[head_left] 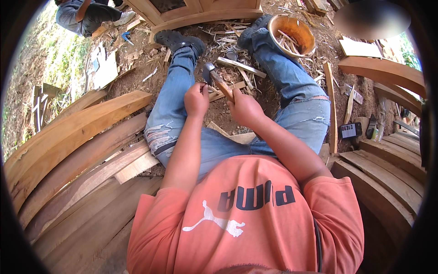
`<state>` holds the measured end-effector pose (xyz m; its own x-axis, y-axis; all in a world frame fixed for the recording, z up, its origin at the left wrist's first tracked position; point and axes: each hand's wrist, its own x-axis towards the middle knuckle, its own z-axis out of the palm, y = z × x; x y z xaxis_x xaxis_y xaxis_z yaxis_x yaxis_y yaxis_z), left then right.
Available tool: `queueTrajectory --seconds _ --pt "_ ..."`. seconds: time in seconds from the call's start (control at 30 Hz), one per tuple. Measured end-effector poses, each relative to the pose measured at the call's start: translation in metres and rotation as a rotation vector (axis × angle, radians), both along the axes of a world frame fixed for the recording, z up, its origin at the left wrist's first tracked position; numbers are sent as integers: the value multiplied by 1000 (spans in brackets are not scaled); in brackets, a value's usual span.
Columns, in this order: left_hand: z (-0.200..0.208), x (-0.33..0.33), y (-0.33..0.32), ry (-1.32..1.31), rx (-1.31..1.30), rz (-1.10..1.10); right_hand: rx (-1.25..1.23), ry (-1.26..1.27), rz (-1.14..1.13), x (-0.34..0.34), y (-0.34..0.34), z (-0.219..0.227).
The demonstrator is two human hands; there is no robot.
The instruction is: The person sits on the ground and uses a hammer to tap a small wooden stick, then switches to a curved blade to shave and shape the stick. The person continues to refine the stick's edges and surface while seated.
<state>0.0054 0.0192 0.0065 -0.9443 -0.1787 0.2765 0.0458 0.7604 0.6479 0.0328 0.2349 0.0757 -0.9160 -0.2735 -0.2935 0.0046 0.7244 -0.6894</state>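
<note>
My right hand (245, 108) is wrapped round the wooden handle of a hammer (222, 86). The dark metal hammer head points up and to the left, close beside my left hand. My left hand (197, 100) is closed in a pinch; what sits between its fingertips is too small to make out. Both hands are between my knees, above the ground. Below them lie pale wood strips (241, 66) and shavings on brown soil.
An orange-brown bucket (292, 36) holding wood scraps stands by my right leg. A wooden panelled frame (205, 17) is ahead. Curved planks (91, 114) are stacked at left, more boards (383, 171) at right. A phone (350, 130) lies at right. Another person (91, 17) sits far left.
</note>
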Motion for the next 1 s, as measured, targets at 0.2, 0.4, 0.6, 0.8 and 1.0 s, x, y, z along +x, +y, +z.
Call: queueTrajectory --seconds 0.2,0.4,0.6,0.8,1.0 --pt "1 2 1 2 -32 6 -15 -17 -30 -1 -1 4" --pt "-3 -1 -4 -24 6 18 -14 66 -12 -4 -6 2" --pt "-7 -1 -5 -16 -5 24 -12 37 6 -3 -4 3" --pt "-11 -4 -8 3 -34 -11 -26 16 0 2 -3 -7" --pt "-2 -4 -2 25 -29 -4 -46 92 -33 -1 -2 -3"
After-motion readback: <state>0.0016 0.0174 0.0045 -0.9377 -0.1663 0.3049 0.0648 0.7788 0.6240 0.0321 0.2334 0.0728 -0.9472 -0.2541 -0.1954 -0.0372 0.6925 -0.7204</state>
